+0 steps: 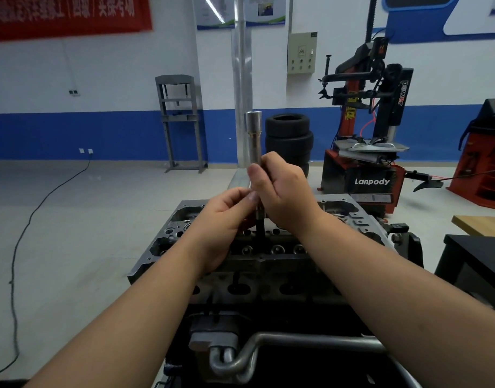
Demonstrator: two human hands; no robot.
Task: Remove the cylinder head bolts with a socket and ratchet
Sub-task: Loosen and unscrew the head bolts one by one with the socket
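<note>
A grey cylinder head (361, 219) sits on an engine stand in front of me. Above its middle I hold a long silver deep socket (253, 130) upright, its open end pointing up. My right hand (282, 197) grips the socket's lower part, thumb in front. My left hand (224, 222) pinches the same tool just below, at the joint with a dark shaft (259, 228) that hangs down toward the head. Whether that shaft is a bolt or an extension I cannot tell. Another dark bolt (236, 278) stands in a hole on the head's near side.
A curved metal pipe (268, 348) crosses the stand below my arms. A red tyre changer (372, 163) and stacked tyres (289, 141) stand behind the head. A black table (476, 256) is at the right. A black cable (25, 236) trails over the floor on the left.
</note>
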